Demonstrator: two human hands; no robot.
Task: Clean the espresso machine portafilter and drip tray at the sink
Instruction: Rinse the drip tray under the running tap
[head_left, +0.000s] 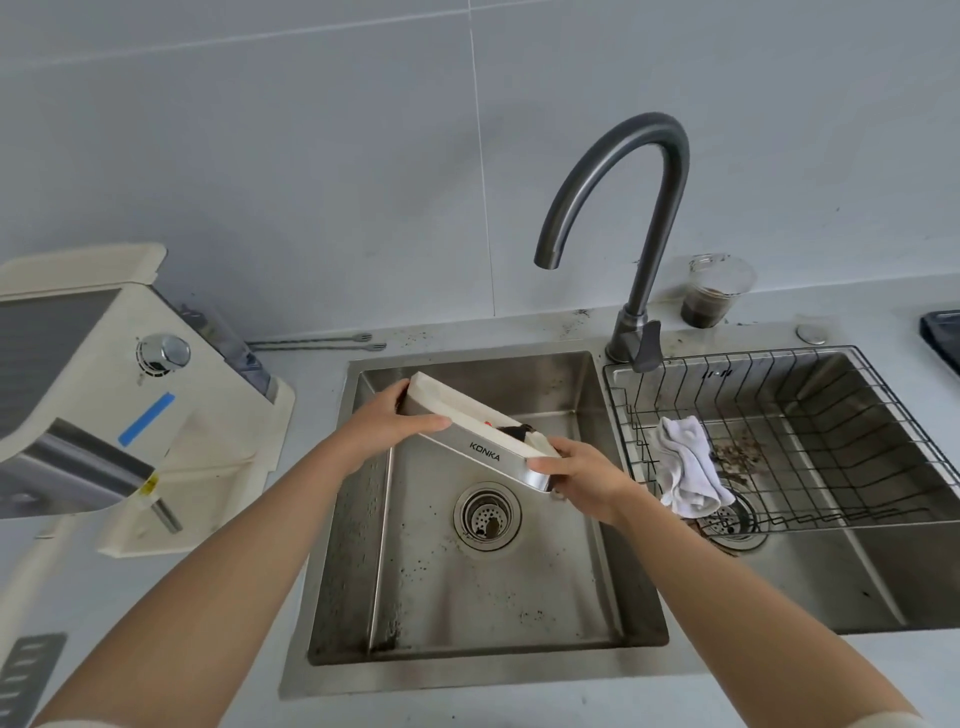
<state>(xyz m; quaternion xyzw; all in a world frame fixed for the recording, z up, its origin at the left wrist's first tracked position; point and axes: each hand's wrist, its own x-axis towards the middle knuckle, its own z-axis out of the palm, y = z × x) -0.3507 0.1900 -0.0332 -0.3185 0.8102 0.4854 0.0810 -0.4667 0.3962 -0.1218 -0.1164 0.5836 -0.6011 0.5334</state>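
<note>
Your left hand (387, 423) and right hand (584, 475) curl their fingers round the drip tray (470, 434), tilted above the sink (467, 587).

- Gooseneck tap (655, 243), dark grey, right of centre: rose from the counter (467, 712), arched leftward, ended spout-down.
- Clear plastic cup (711, 299), upper right: stood on the counter just right of the tap, held dark dregs.
- Black wire basket (639, 400), right: sat in the right sink basin (831, 582).
- White cloth (685, 462): lay crumpled in the basket's left end, beside scattered dark crumbs.
- Two thin sticks (322, 340), left of centre: lay side by side along the foot of the tiled wall (311, 130).
- Round metal cap (811, 333): sat flat behind the basket.
- Dark blue object (943, 338): cut off by the right edge, could not be told.
- Grey slotted piece (28, 675), lower left corner: lay partly out of frame.
</note>
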